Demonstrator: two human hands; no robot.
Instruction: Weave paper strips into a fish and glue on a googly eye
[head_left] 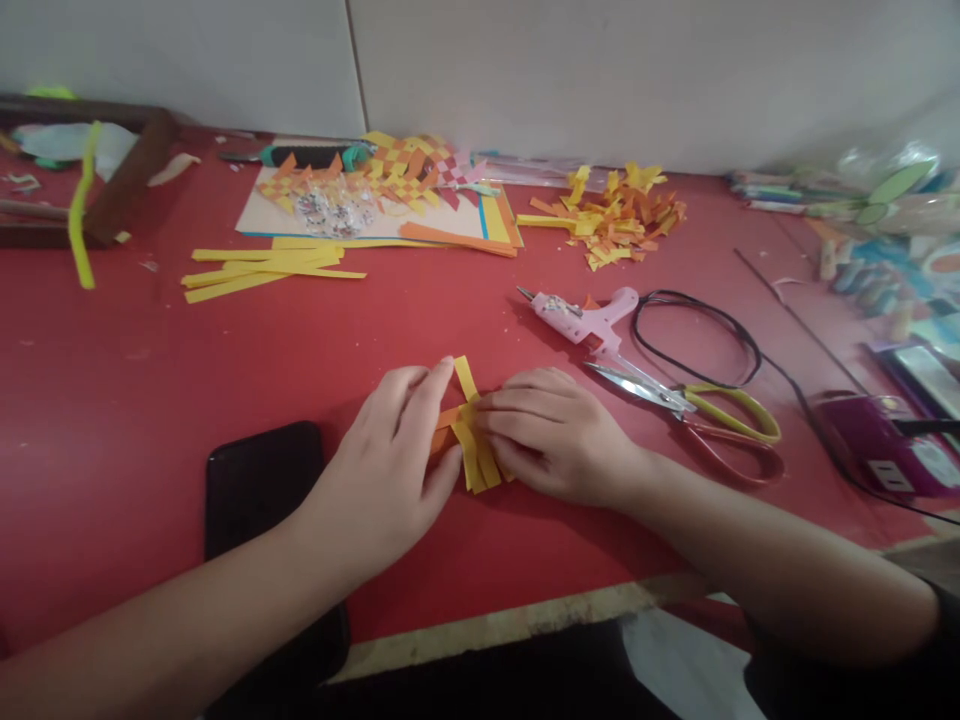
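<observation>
Left hand point(394, 445) and right hand point(561, 435) pinched woven paper strips point(482, 458), seemingly light, easily creased, best gripped where they crossed

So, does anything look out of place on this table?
One thing: a bright yellow strip at the far left lies across the edge of the brown tray, its near end sticking out. It looks stray because other yellow strips lie bunched together.

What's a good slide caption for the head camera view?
Left hand and right hand handling yellow and orange paper strips at a red table, pink glue gun and scissors nearby.
</observation>
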